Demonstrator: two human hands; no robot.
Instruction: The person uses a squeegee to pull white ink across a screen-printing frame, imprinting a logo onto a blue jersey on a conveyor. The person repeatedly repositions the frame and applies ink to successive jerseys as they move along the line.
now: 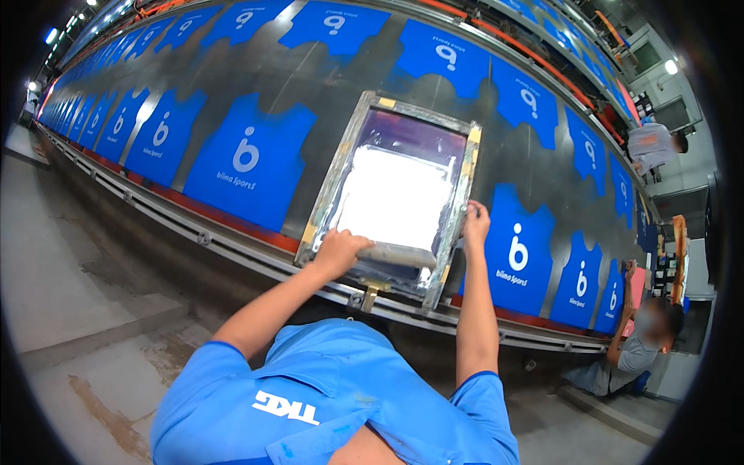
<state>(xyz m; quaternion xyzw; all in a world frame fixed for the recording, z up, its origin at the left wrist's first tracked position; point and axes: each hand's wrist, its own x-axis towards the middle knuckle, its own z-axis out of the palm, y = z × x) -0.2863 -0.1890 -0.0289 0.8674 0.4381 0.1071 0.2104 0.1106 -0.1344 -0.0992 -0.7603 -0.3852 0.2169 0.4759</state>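
A screen-printing frame [426, 114] lies on the long dark table in front of me, between blue garment panels. White ink [395, 194] covers much of its mesh. My left hand [339, 253] is closed on the left end of a squeegee [403, 255], which lies across the near part of the mesh below the ink. At the frame's right rail is my right hand [476, 225], its fingers curled and gripping the rail's edge. A blue panel [252, 159] with a white printed logo lies left of the frame, and a similar panel [518, 252] lies to its right.
A metal rail [203, 239] with small fittings runs along the table's near edge; a metal bracket [373, 294] sits by the frame. More printed panels fill the table. One co-worker [639, 341] is low at the right end, another [652, 147] farther back.
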